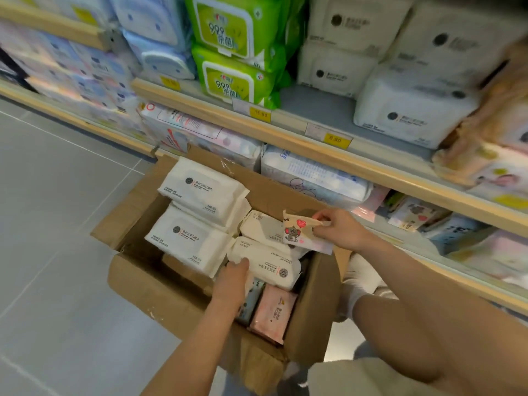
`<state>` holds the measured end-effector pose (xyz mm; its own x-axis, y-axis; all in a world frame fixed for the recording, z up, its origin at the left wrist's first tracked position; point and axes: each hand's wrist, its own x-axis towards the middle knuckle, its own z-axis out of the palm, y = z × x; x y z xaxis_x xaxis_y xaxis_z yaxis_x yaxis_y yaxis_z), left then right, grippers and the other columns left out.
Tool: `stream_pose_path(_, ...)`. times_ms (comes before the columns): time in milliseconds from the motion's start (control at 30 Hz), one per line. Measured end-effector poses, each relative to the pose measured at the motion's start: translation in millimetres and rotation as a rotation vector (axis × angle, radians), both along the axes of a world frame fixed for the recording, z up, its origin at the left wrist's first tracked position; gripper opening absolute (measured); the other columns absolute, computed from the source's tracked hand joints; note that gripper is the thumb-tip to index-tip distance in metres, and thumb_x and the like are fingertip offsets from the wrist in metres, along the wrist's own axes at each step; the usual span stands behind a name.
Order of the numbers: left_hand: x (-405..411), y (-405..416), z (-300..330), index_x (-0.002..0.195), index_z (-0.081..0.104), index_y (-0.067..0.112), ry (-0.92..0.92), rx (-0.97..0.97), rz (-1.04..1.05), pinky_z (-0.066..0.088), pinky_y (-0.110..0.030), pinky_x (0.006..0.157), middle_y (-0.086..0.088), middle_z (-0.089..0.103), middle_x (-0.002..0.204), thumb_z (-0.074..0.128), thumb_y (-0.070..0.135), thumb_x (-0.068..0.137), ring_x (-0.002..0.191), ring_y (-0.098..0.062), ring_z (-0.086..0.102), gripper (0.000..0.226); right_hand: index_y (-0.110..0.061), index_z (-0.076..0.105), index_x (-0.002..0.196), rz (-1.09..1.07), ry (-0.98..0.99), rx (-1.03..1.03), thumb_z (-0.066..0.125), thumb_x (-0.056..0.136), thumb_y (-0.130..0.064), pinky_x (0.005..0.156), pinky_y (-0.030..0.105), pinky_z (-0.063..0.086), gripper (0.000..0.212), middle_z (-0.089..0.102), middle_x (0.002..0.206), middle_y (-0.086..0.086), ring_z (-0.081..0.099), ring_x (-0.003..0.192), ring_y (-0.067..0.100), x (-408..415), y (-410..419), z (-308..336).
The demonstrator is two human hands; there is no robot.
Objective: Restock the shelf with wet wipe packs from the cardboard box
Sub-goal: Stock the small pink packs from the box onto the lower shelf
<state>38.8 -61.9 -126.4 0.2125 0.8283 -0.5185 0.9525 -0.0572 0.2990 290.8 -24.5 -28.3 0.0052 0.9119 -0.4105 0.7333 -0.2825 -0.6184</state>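
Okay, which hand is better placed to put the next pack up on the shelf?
Probably the right hand. It already pinches a small elephant-print pack above the box, on the shelf side. The left hand is down in the box on a white pack, not yet lifted.

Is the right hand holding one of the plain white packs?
No, the right hand pinches a small elephant-print pack above the cardboard box.
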Motion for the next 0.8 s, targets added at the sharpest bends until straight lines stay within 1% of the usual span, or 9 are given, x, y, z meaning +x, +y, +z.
stream_pose_path(67,0,7,26,0.117,0.045,0.021,-0.069,0.039,0.003,0.045,-0.025,0.069,-0.003,0.050,0.109,0.051,-0.006,0.083,0.091,-0.017,0.047,0.044,-0.008,0.064,0.106,-0.009,-0.035,0.023,0.064,0.083,-0.011,0.065,0.023,0.033,0.023,0.057,0.096,0.001,0.053,0.090,0.016,9,-10,24)
stream_pose_path(167,4,18,65,0.117,0.049,0.020,-0.214,0.067,0.029,0.044,-0.025,0.068,-0.004,0.051,0.110,0.050,-0.010,0.080,0.093,-0.020,0.053,0.048,-0.010,0.063,0.102,-0.019,-0.098,0.085,0.068,0.081,-0.013,0.069,0.024,0.037,0.022,0.057,0.096,-0.001,0.054,0.093,0.018,28,-25,58)
stream_pose_path(267,18,26,100,0.109,0.052,0.022,-0.345,0.131,-0.019,0.039,-0.022,0.060,-0.006,0.057,0.098,0.052,-0.007,0.082,0.073,-0.015,0.053,0.040,-0.016,0.061,0.092,-0.068,-0.113,0.147,0.074,0.076,-0.014,0.067,0.023,0.038,0.020,0.058,0.091,0.000,0.052,0.084,0.016,53,-44,94)
stream_pose_path(333,35,28,120,0.108,0.054,0.027,-0.430,0.172,-0.040,0.047,-0.027,0.061,-0.002,0.061,0.094,0.058,-0.001,0.082,0.065,-0.014,0.055,0.037,-0.019,0.060,0.086,-0.105,-0.130,0.188,0.077,0.074,-0.014,0.066,0.027,0.039,0.022,0.060,0.086,-0.001,0.053,0.079,0.016,72,-57,114)
stream_pose_path(433,68,28,146,0.112,0.058,0.027,-0.557,0.187,-0.042,0.049,-0.024,0.067,0.007,0.058,0.098,0.063,0.001,0.083,0.080,-0.014,0.060,0.040,-0.022,0.059,0.086,-0.110,-0.218,0.214,0.076,0.075,-0.018,0.058,0.026,0.041,0.021,0.059,0.082,-0.002,0.055,0.074,0.017,103,-76,136)
stream_pose_path(500,93,28,158,0.110,0.060,0.028,-0.638,0.182,-0.056,0.047,-0.018,0.061,0.007,0.060,0.097,0.064,-0.001,0.082,0.077,-0.009,0.060,0.040,-0.020,0.060,0.090,-0.079,-0.295,0.214,0.074,0.076,-0.022,0.062,0.030,0.044,0.020,0.060,0.086,0.002,0.056,0.078,0.020,124,-83,144)
stream_pose_path(600,124,31,165,0.097,0.058,0.038,-0.722,0.157,-0.040,0.051,-0.027,0.061,0.002,0.062,0.097,0.063,-0.002,0.082,0.066,-0.007,0.059,0.043,-0.021,0.060,0.094,-0.045,-0.354,0.188,0.073,0.077,-0.024,0.071,0.034,0.048,0.021,0.059,0.090,-0.001,0.056,0.082,0.018,149,-91,145)
stream_pose_path(733,173,36,155,0.092,0.057,0.044,-0.745,0.081,-0.069,0.057,-0.039,0.067,0.002,0.062,0.108,0.062,-0.001,0.083,0.076,-0.015,0.066,0.046,-0.015,0.062,0.100,-0.079,-0.323,0.149,0.069,0.081,-0.018,0.058,0.017,0.038,0.020,0.058,0.089,-0.003,0.052,0.079,0.013,184,-105,124)
stream_pose_path(800,193,40,147,0.089,0.056,0.045,-0.737,0.037,-0.078,0.058,-0.041,0.067,0.003,0.063,0.112,0.062,-0.002,0.082,0.080,-0.016,0.066,0.048,-0.014,0.062,0.103,-0.099,-0.311,0.113,0.065,0.084,-0.016,0.057,0.017,0.035,0.019,0.058,0.092,0.000,0.052,0.081,0.015,198,-112,104)
